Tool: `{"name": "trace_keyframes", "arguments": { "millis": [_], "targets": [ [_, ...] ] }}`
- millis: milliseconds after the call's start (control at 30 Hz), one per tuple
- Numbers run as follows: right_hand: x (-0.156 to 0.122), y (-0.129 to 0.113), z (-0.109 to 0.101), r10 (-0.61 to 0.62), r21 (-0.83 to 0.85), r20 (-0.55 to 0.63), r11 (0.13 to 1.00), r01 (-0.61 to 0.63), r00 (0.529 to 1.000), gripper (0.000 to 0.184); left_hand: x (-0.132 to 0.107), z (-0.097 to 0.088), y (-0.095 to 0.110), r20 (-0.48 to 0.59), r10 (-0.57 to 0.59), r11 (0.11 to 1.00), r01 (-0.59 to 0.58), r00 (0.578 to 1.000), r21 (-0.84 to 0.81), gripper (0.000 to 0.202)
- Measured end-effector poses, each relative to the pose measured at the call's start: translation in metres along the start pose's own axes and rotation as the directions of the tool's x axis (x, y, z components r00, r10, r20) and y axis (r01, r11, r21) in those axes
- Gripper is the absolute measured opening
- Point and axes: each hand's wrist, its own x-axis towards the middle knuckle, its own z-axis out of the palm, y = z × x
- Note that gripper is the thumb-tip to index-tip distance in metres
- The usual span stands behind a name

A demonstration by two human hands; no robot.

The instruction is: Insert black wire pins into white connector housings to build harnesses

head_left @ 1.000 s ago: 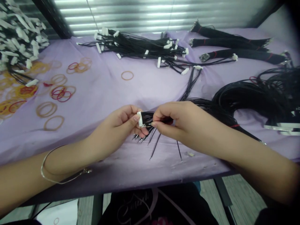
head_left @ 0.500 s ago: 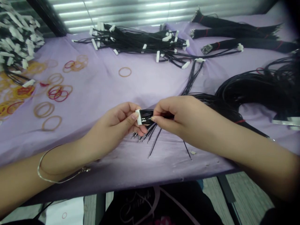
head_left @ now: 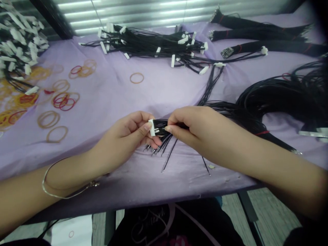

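Note:
My left hand pinches a small white connector between thumb and fingers, just above the purple cloth. My right hand is closed on a bunch of thin black wires that run into the connector. Several loose wire ends with metal tips hang below the two hands and fan out toward the table's front edge. The two hands nearly touch at the connector. A thin bracelet hangs on my left wrist.
Rubber bands lie scattered at the left. A heap of finished black harnesses with white connectors sits at the back. Tied wire bundles lie at the back right, a big coil of black wire at the right.
The hands have stayed together on the connector and wires; only the view has shifted slightly. The right fingers have edged a little along the wires.

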Motion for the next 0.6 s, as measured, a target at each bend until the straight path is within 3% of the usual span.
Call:
{"name": "trace_keyframes", "arguments": {
  "millis": [233,600],
  "targets": [
    [-0.0007,-0.004,0.002,0.039,-0.1,-0.029,0.994,-0.042,0.999,0.017,0.0021,-0.0023,-0.0021,-0.002,0.001,1.0,-0.001,1.0,-0.012,0.012],
    [-0.0006,-0.0069,0.0053,0.058,-0.043,-0.113,0.997,-0.064,0.992,0.016,0.0033,0.0,-0.0018,0.007,0.0,0.997,0.001,1.0,-0.08,0.01]
  ]
}}
